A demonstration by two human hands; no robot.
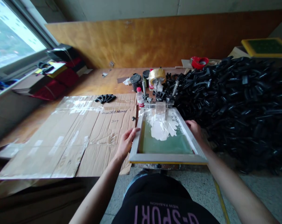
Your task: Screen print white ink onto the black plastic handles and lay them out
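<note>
At the near edge of the brown wooden surface (96, 81), a rectangular grey frame (166, 158) with green mesh (159, 147) sits between both hands. The left hand (126, 142) has its grip closed on the left rail; the right hand (195, 128) appears to hold the right rail, its fingertips partly hidden. White paste (161, 131) already coats the mesh's far part. A short row of black plastic pieces (105, 98) lies on flattened brown cardboard (59, 133) along the surface's left; a large black plastic heap (239, 99) fills the right, so most work seems left. A tall wooden board (155, 40) lines the back edge, a window (12, 34) stands beyond the far left corner, and speckled floor (190, 179) shows below.
</note>
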